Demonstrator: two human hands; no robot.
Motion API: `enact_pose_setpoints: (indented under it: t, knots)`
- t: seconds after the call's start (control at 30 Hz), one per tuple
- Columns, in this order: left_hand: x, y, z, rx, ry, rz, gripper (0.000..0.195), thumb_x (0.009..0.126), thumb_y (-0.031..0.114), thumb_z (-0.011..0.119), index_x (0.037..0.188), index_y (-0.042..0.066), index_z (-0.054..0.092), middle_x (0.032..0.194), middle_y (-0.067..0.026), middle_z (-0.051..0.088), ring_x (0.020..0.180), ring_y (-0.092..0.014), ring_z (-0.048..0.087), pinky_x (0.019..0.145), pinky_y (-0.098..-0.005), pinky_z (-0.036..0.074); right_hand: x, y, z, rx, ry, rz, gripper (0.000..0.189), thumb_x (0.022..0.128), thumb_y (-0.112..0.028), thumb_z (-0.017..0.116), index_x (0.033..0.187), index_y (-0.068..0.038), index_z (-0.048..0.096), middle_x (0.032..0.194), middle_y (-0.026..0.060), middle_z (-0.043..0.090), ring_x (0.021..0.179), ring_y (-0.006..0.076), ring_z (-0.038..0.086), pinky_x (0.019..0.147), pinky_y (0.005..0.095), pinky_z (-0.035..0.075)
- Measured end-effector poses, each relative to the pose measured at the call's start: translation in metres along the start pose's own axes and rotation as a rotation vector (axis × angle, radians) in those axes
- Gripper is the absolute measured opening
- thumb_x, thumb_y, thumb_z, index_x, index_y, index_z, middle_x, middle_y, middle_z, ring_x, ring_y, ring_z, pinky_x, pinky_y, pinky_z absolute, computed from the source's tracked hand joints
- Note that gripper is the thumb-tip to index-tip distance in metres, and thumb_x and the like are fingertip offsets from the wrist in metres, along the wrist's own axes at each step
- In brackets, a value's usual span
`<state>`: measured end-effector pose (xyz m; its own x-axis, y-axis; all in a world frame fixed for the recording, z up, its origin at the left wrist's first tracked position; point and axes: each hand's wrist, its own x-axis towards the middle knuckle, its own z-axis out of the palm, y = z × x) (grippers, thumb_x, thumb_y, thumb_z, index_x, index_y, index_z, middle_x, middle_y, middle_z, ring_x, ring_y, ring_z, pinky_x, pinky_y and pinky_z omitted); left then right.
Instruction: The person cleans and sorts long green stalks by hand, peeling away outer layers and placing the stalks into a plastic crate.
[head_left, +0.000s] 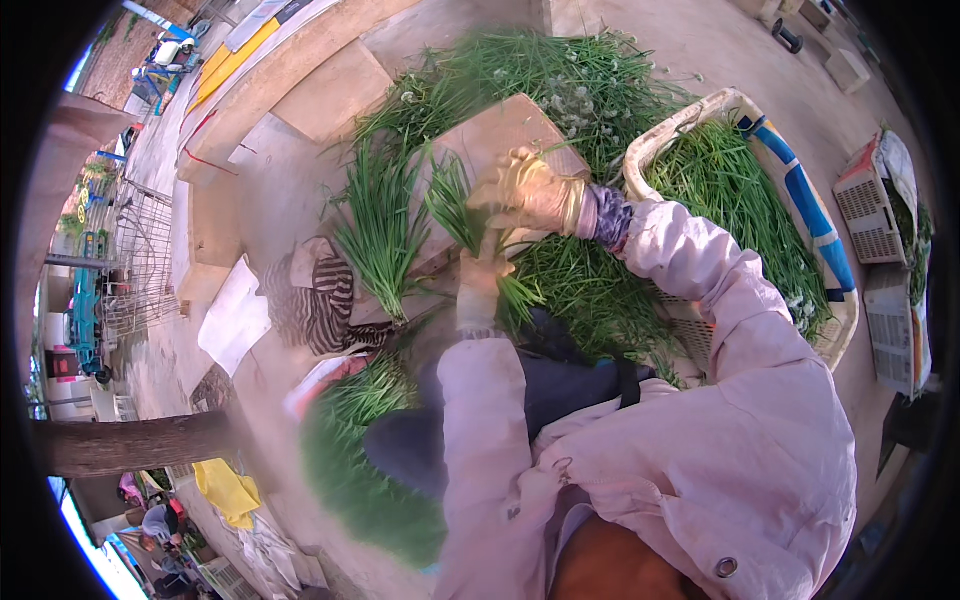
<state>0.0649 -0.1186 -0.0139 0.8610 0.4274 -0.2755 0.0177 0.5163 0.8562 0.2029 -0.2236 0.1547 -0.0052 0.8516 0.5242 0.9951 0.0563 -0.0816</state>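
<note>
My left hand (484, 281), in a pale glove, grips a small bunch of garlic chives (454, 199). Its leaves reach up and left, and its other end (519, 300) sticks out below the fingers. Just above, my right hand (529, 193), in a yellowish glove, is bent over the bunch's right side; whether its hidden fingers pinch any stalks is unclear. Left of both hands, a larger bunch of chives (386, 236) lies fanned out on a flat pale surface. Behind the right hand is a cardboard piece (502, 131).
Flowering chives (577, 90) are heaped at the back, with more loose stalks (592, 292) below my right forearm. A white plastic crate (637, 161) full of greens stands right. Striped cloth (332, 289) lies left; another chive pile (375, 465) is near my leg. A wooden beam (135, 444) juts in.
</note>
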Motion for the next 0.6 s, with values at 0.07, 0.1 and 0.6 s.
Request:
enact_pose_setpoints:
  t: [0.07, 0.1, 0.6]
  knots:
    - [0.003, -0.004, -0.019, -0.210, -0.037, -0.038, 0.025, 0.092, 0.028, 0.034, 0.097, 0.007, 0.046, 0.066, -0.0035, 0.048, 0.047, -0.017, 0.041, 0.045, -0.0328, 0.037, 0.017, -0.018, 0.020, -0.009, -0.121, -0.053, 0.022, 0.071, -0.037, 0.057, 0.085, -0.020, 0.060, 0.081, 0.0003, 0.056, 0.085, 0.0216, 0.051, 0.078, 0.0357, 0.036]
    - [0.004, -0.007, -0.026, -0.323, -0.057, -0.057, 0.023, 0.092, 0.027, 0.037, 0.096, 0.007, 0.047, 0.064, -0.0024, 0.047, 0.046, -0.017, 0.041, 0.044, -0.0317, 0.036, 0.024, -0.024, 0.033, -0.015, -0.188, -0.081, 0.020, 0.070, -0.036, 0.057, 0.082, -0.020, 0.059, 0.078, 0.0000, 0.055, 0.082, 0.0212, 0.051, 0.077, 0.0349, 0.036]
    - [-0.018, 0.042, 0.027, -0.176, 0.138, -0.079, 0.026, 0.082, 0.025, 0.062, 0.096, 0.008, 0.047, 0.057, 0.0003, 0.043, 0.040, -0.010, 0.034, 0.039, -0.0254, 0.031, -0.010, 0.038, 0.019, -0.040, 0.159, 0.459, 0.018, 0.076, -0.025, 0.060, 0.074, -0.008, 0.060, 0.063, 0.0143, 0.054, 0.062, 0.0336, 0.053, 0.056, 0.0409, 0.041]
